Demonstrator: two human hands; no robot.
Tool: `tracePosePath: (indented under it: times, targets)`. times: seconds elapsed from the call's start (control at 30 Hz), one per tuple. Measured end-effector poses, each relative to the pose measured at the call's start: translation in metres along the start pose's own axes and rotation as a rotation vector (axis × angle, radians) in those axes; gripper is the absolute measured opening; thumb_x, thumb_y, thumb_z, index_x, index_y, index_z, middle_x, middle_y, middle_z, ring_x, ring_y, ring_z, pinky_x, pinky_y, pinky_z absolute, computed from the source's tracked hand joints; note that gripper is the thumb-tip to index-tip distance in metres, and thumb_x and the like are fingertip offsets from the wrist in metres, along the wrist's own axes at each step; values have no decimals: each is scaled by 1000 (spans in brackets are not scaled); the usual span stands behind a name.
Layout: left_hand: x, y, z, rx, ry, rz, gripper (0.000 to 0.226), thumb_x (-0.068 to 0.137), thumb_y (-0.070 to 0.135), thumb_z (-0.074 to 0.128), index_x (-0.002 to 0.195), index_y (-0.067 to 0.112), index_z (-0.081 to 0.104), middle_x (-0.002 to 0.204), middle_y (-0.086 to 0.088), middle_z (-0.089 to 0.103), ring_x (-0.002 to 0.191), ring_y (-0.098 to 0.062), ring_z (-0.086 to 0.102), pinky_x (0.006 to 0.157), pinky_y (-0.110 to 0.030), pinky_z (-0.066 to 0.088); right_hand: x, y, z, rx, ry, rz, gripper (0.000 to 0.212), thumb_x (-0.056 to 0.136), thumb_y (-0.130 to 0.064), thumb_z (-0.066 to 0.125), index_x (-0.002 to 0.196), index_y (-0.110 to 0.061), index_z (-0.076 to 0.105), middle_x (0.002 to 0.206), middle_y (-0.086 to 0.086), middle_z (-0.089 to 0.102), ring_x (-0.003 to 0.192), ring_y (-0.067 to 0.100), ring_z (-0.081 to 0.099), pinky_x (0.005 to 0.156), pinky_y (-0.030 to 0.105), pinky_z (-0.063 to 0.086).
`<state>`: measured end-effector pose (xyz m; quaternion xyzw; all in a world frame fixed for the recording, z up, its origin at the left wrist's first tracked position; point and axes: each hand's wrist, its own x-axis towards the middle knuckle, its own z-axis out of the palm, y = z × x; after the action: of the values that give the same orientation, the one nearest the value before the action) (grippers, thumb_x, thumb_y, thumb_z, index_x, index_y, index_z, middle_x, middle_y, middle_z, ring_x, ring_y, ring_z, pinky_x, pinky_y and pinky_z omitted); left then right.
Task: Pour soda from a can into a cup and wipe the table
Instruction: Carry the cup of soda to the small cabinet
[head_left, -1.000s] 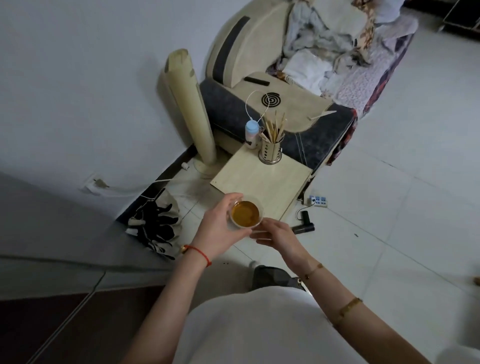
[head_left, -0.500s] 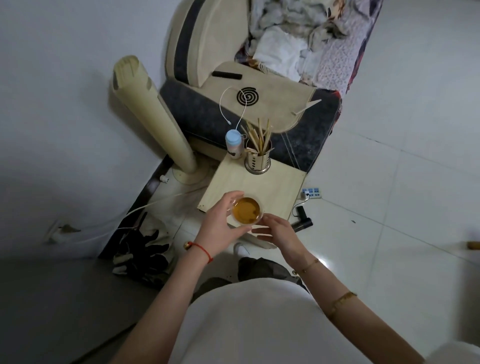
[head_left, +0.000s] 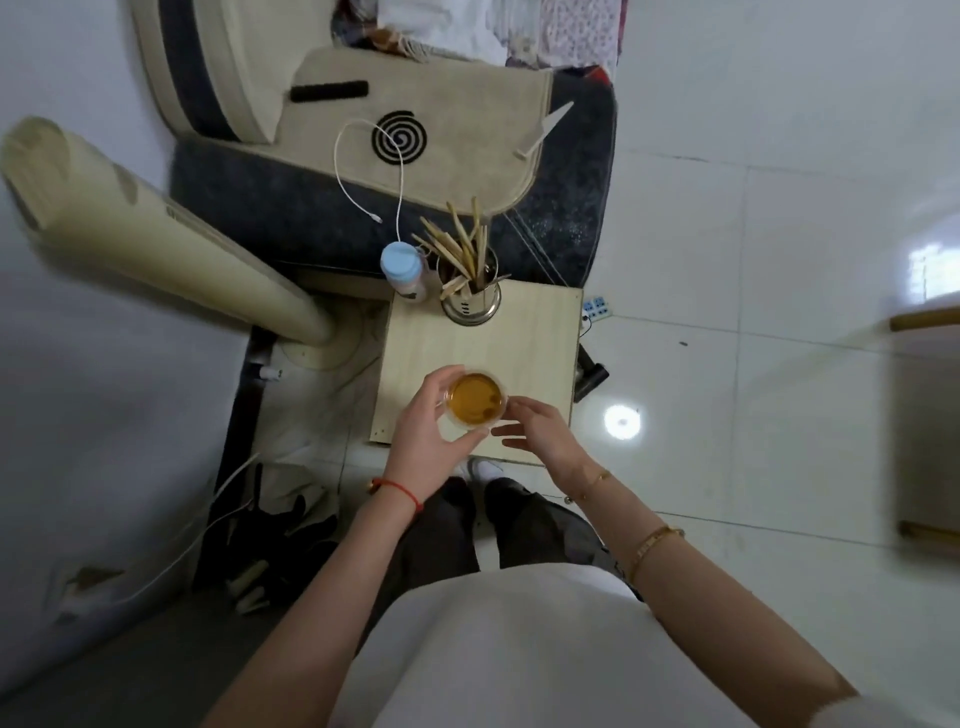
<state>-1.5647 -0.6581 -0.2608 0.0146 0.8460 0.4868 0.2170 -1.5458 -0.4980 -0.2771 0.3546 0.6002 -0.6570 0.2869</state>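
A clear cup (head_left: 475, 401) filled with amber soda is over the near part of a small light-wood table (head_left: 524, 345). My left hand (head_left: 423, 426) wraps around the cup from the left side. My right hand (head_left: 540, 434) is just right of the cup, fingers spread toward its rim, touching it lightly or just short of it. No can or cloth shows in view.
A metal holder of chopsticks (head_left: 470, 291) and a blue-capped bottle (head_left: 402, 270) stand at the table's far edge. A cream tower fan (head_left: 156, 244) leans at left. A sofa (head_left: 415, 156) sits behind; a power strip (head_left: 597, 306) and black device (head_left: 589, 376) lie on the floor right.
The camera has tilted down and moved closer over the table. The cup and both hands stay together, now over the table's near part; the right hand's fingers have loosened from the cup.
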Motion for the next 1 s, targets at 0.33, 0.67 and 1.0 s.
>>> tracePosePath:
  times: [0.33, 0.67, 1.0]
  targets:
    - [63, -65, 1, 52, -124, 33, 72, 74, 22, 83, 135, 27, 46, 135, 12, 54, 126, -5, 49, 106, -26, 44, 77, 29, 34, 160, 156, 82, 34, 103, -17, 43, 128, -3, 60, 117, 15, 68, 97, 23, 65, 82, 28, 54]
    - [107, -146, 47, 13, -94, -31, 74, 71, 21, 85, 133, 30, 46, 134, 12, 54, 125, -7, 49, 103, -29, 46, 161, 80, 33, 76, 201, 85, 35, 105, -19, 39, 131, -5, 57, 119, 12, 66, 97, 25, 65, 79, 29, 54]
    - [122, -203, 78, 11, -94, -24, 73, 72, 26, 85, 134, 34, 45, 135, 15, 53, 127, -6, 50, 105, -36, 48, 204, 117, 31, -20, 188, 42, 25, 102, -16, 42, 108, -14, 67, 98, 7, 68, 89, 22, 62, 85, 35, 54]
